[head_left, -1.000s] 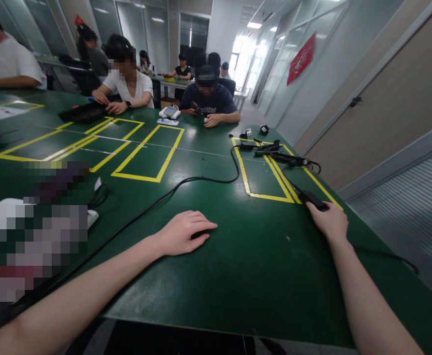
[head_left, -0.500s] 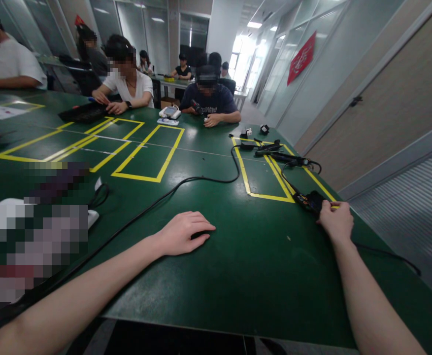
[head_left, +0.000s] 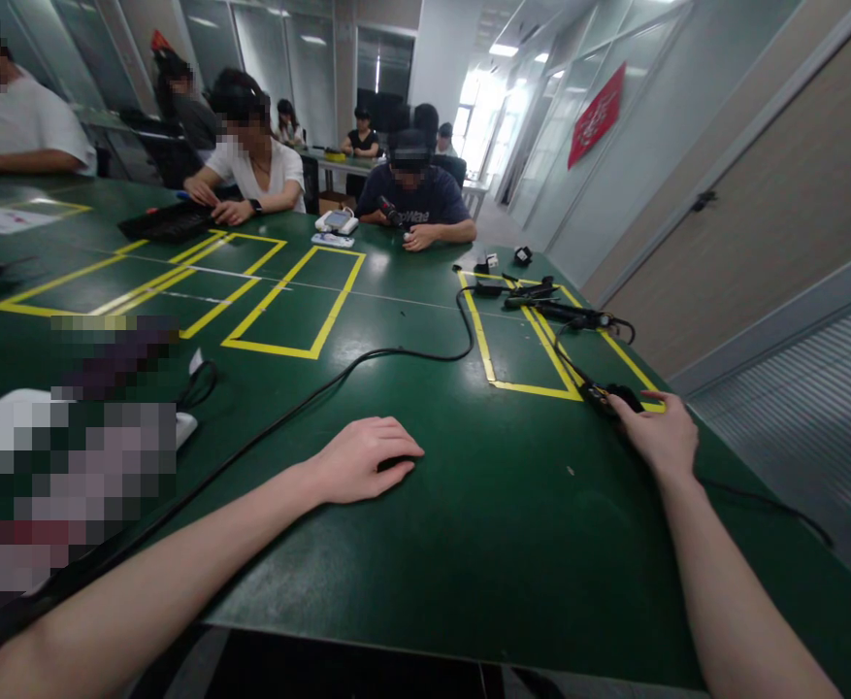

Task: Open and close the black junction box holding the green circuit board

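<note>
My left hand (head_left: 368, 459) lies palm down on the green table (head_left: 440, 573), holding nothing. Its fingers are stretched forward, with the thumb a little apart. At the right, my right hand (head_left: 664, 435) is around a small black device (head_left: 625, 395) joined to a cable. The thumb reaches over its near side and the index finger points out beyond it; the other fingers are mostly hidden. From the device a black cable (head_left: 562, 349) runs back to a bundle of black parts (head_left: 541, 303) inside the yellow tape lines.
A long black cable (head_left: 352, 362) crosses the table diagonally. Small black plugs (head_left: 522, 255) lie at the far right edge. Blurred-out items (head_left: 105, 476) stand at the left. Across the table, co-workers sit by a black tray (head_left: 163, 221) and a white device (head_left: 336, 221).
My right hand has shifted its grasp: the thumb has slid left over the black device and the index finger has stretched out. My left hand stays put.
</note>
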Action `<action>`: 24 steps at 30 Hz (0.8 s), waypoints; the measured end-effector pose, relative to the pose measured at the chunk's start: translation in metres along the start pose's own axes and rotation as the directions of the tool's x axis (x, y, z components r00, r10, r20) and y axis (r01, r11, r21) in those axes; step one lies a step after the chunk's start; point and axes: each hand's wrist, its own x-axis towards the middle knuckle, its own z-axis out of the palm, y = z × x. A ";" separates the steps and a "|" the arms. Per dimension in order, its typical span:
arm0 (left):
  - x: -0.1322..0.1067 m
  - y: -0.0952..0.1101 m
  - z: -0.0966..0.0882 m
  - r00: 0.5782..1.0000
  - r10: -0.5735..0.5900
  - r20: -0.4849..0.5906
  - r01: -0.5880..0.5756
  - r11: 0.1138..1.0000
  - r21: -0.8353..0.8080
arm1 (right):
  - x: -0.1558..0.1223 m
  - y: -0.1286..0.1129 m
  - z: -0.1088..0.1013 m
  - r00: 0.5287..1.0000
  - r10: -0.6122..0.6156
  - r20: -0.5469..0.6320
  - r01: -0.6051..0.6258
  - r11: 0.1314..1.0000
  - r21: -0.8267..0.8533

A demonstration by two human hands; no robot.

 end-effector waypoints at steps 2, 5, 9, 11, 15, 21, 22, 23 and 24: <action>0.000 0.000 0.000 1.000 -0.002 0.002 0.002 1.000 -0.003 | -0.006 -0.012 -0.003 0.999 0.038 0.024 -0.037 0.998 -0.057; 0.000 0.001 0.000 1.000 0.000 0.001 0.000 1.000 -0.009 | -0.012 -0.023 -0.005 0.997 0.044 0.064 -0.039 0.996 -0.086; 0.000 0.000 0.000 1.000 -0.001 0.001 0.001 1.000 -0.012 | -0.010 -0.021 -0.004 0.997 0.039 0.065 -0.034 0.996 -0.077; 0.000 0.000 0.000 1.000 0.001 0.001 -0.001 1.000 -0.014 | -0.008 -0.017 -0.003 0.997 0.035 0.064 -0.031 0.998 -0.059; 0.000 0.000 0.000 1.000 0.006 -0.009 -0.006 1.000 -0.021 | -0.005 -0.015 -0.002 0.998 0.035 0.048 -0.032 0.998 -0.052; 0.000 0.000 0.000 1.000 -0.002 0.009 0.002 1.000 -0.017 | -0.005 -0.013 -0.003 0.994 0.056 0.091 -0.054 0.998 -0.018; 0.000 0.001 0.000 1.000 -0.004 0.009 0.004 1.000 -0.017 | -0.005 -0.011 -0.002 0.994 0.063 0.084 -0.061 0.998 -0.025; 0.000 0.001 0.000 1.000 -0.004 0.009 0.004 1.000 -0.018 | -0.004 -0.009 -0.002 0.996 0.065 0.068 -0.063 0.997 -0.041; 0.000 0.001 0.000 1.000 -0.005 0.009 0.005 1.000 -0.021 | -0.003 -0.006 -0.001 0.998 0.046 0.047 -0.044 0.997 -0.056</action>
